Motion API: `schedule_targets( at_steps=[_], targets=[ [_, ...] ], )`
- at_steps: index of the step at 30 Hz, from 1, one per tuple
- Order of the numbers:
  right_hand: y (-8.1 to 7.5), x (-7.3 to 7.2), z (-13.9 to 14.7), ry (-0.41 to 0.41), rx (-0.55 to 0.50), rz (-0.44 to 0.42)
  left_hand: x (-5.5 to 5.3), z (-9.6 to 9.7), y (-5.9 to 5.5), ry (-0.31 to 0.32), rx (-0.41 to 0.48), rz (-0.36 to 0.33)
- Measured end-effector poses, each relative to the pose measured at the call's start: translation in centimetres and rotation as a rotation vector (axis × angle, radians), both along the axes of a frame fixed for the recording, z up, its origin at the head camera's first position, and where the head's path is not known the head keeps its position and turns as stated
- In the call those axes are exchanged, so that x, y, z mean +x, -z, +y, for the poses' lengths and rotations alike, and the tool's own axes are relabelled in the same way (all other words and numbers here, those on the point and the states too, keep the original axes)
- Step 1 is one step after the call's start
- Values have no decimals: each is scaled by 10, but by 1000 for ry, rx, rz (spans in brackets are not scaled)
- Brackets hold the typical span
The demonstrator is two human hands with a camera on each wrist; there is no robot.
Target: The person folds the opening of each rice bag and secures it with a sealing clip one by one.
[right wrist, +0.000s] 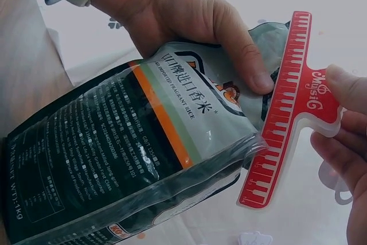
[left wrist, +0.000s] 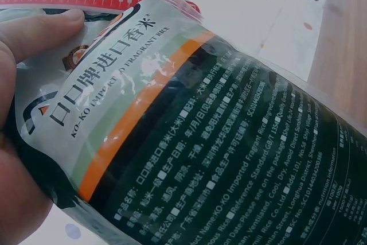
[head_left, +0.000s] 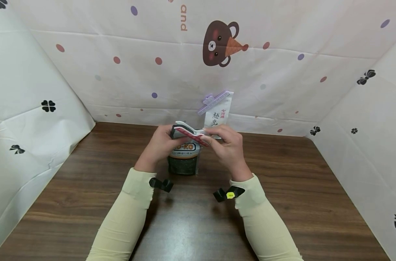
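Note:
A dark green and white rice bag (head_left: 183, 166) stands upright on the brown table. My left hand (head_left: 157, 146) grips its upper part, with the thumb lying across the printed front. A red bag clip (right wrist: 280, 121) with a piano-key pattern lies across the bag's folded top. My right hand (head_left: 228, 148) pinches the clip's handle between thumb and fingers. In the left wrist view the bag's printed panel (left wrist: 172, 136) fills most of the picture, with the clip along the top edge.
Behind the rice bag stands a white packet (head_left: 217, 116) with dark and red characters, close to the back wall. A purple clip (head_left: 214, 102) sits across its top. Patterned white sheets (head_left: 136, 79) surround the wooden table (head_left: 299, 188) at the back and sides.

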State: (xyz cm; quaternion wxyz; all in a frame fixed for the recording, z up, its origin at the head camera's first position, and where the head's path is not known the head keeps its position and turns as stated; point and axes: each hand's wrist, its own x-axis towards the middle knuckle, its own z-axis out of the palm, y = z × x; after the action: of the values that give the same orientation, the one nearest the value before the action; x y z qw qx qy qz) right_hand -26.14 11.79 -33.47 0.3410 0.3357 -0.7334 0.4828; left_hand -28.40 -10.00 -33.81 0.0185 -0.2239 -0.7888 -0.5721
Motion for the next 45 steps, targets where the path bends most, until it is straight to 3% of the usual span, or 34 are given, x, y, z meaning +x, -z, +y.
schedule_targets(
  at_steps=[8, 18, 24, 28, 35, 39, 45],
  targets=[
    [1, 0, 0, -52, -18, -29, -1, 0, 1, 1, 22, 16],
    [0, -1, -1, -48, -11, -100, -2, 1, 2, -71, 49, 51],
    [1, -3, 0, -38, -64, -267, -2, 1, 2, -179, 171, -11],
    [4, -6, 1, -4, -76, -403, -1, 2, 2, -210, 258, -70],
    [19, -18, 3, -90, -132, -631, -1, 2, 3, -242, 411, -141],
    [27, -24, 2, -136, -124, -736, -2, 1, 3, -231, 396, -152],
    [40, -29, 0, -202, -65, -818, -4, -6, 5, -185, 240, -182]
  ],
)
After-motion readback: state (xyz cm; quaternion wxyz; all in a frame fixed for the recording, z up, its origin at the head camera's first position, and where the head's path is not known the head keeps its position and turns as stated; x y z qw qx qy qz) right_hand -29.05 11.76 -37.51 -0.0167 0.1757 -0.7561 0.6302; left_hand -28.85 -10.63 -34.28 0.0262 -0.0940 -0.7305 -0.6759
